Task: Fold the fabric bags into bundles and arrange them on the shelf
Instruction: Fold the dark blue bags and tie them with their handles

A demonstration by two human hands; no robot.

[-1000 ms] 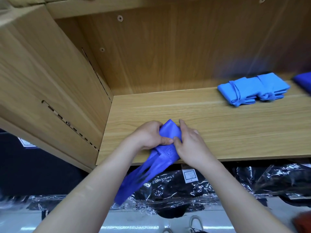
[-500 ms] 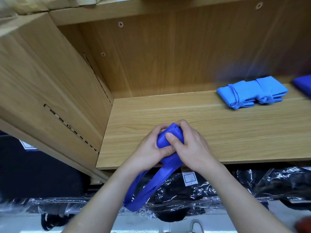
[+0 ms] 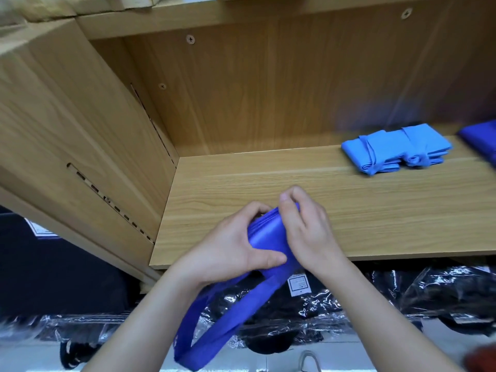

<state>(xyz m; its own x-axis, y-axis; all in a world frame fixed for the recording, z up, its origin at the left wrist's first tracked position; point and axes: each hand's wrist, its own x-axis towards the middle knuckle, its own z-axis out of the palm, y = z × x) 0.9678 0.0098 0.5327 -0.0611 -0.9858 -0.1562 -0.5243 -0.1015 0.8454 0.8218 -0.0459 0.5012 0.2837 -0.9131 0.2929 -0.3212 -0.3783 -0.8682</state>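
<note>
Since half a second ago my right hand (image 3: 308, 229) has shifted up the roll, and its fingertips (image 3: 288, 197) now curl over the far end of the dark blue bag (image 3: 268, 234). My left hand (image 3: 228, 245) grips the same bundle from the other side, with the thumb (image 3: 268, 260) lying across its near edge and the other fingers wrapped round the far side. Both hands are closed on the fabric, which sits between them above the front edge of the wooden shelf (image 3: 362, 216). From under my palms the bag's long handles (image 3: 214, 331) hang down in a loop, past the shelf edge. Farther back on the right of the shelf lies a light blue folded bundle (image 3: 397, 149), tied with its own straps, well apart from my hands. Another dark blue piece of fabric (image 3: 480, 140) shows at the right border, near the light blue one. Below the shelf lie black items in shiny plastic wrap (image 3: 362, 299), one bearing a white label (image 3: 298, 284).
</note>
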